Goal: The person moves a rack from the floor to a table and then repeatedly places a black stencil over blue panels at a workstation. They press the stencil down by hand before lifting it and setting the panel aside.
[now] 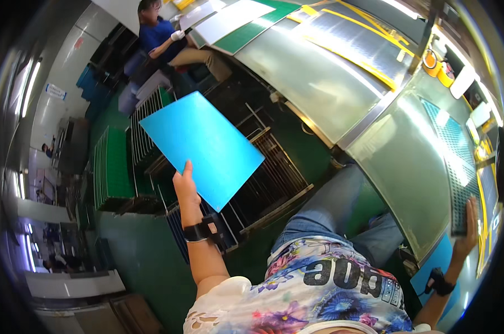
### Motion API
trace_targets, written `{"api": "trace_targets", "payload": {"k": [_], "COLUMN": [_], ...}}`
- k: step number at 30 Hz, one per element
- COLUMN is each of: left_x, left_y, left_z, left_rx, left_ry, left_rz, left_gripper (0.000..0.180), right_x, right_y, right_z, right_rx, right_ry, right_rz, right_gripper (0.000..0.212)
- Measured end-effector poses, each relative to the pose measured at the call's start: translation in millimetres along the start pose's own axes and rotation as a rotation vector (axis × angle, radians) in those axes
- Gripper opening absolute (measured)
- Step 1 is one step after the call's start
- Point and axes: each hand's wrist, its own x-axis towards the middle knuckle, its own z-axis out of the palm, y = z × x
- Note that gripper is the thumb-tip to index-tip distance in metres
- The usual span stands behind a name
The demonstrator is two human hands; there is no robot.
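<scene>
My left hand (186,188) grips a flat bright blue sheet (204,147) by its near left edge, thumb lying on top and the fingers hidden underneath. The sheet is held out over a slatted rack (277,172) beside the bench. Over on the right, my right hand (468,229) has its fingers stretched out, next to the near end of a green perforated panel (449,145) on the bench. Whether that hand touches the panel, I cannot tell. Another blue sheet (438,264) shows by my right wrist.
Metal-topped benches (394,150) run along the right side. Orange and yellow tape rolls (436,67) stand at their back. Green slatted racks (111,170) are on the left floor. A seated person (171,42) in a blue top works at the far bench with white sheets (235,22).
</scene>
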Motion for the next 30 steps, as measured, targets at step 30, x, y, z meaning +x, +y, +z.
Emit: {"api": "trace_targets", "payload": {"k": [30], "left_x": [-51.2], "left_y": [-184.1], "left_z": [62.7], "left_rx": [0.976], "left_ry": [0.263], "left_rz": [-0.143], "left_gripper": [0.028], "right_x": [-34.0], "right_y": [-85.4], "right_z": [126.9], "right_rx": [0.161], "right_ry": [-0.396], "right_rz": [0.255], "right_gripper": [0.076]}}
